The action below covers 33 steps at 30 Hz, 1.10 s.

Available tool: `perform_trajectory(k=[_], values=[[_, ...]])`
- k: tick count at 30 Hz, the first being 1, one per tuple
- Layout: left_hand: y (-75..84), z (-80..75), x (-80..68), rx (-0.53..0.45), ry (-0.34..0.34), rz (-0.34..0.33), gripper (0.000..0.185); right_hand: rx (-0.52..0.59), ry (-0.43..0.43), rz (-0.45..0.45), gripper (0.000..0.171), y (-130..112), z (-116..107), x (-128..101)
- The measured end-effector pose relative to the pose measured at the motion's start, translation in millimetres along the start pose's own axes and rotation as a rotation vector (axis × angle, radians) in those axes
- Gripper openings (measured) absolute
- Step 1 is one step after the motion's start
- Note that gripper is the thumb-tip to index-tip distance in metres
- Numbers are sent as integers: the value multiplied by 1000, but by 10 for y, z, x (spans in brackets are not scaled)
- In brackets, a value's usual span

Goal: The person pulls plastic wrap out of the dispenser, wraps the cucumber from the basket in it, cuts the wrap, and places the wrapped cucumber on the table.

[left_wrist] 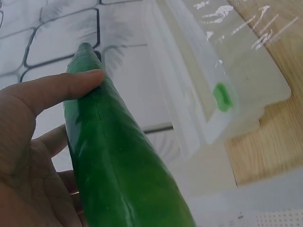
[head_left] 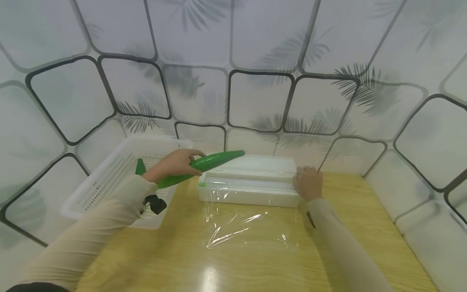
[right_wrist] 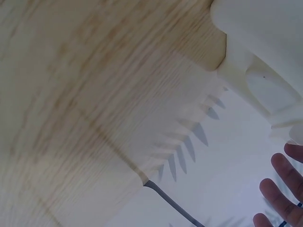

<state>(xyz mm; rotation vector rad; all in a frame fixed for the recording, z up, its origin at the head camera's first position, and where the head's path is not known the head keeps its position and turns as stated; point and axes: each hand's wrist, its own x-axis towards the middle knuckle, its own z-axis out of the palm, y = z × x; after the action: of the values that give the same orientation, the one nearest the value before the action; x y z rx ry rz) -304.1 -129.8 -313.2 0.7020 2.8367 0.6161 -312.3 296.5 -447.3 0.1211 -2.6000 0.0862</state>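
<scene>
My left hand [head_left: 178,164] grips a long green cucumber [head_left: 215,161] round its middle, holding it over the gap between basket and dispenser. The left wrist view shows the cucumber [left_wrist: 109,142] close up, with one finger lying across it near its narrow end. A white cling film dispenser [head_left: 251,196] with a small green tab [head_left: 202,184] stands before the wall. Clear cling film [head_left: 237,229] spreads from its front onto the table. My right hand [head_left: 309,183] is at the dispenser's right end; in the right wrist view its fingers [right_wrist: 284,172] are extended beside the white casing [right_wrist: 265,42].
A white perforated basket [head_left: 98,170] stands at the left, with another green piece [head_left: 140,166] showing inside it behind the left forearm. Patterned walls [head_left: 260,101] enclose the wooden table [head_left: 175,259] at the back and on both sides.
</scene>
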Motion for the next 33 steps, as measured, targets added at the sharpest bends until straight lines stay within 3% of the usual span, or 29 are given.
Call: perform_trajectory(k=[6,12,17,25,33], values=[[249,147,11,45,10,61,56,-11,2,-2,27,-4,-21,5],[494,329,43,132,31,179,54,61,228,-75,13,-111,-179,72],[634,484,99,161,43,190,49,187,347,-237,11,-424,-513,105],[792,705,168,275,81,190,43,237,211,-574,33,-970,-852,-66],[895,906,148,335,150,288,39,155,113,-684,48,-1134,-773,-236]])
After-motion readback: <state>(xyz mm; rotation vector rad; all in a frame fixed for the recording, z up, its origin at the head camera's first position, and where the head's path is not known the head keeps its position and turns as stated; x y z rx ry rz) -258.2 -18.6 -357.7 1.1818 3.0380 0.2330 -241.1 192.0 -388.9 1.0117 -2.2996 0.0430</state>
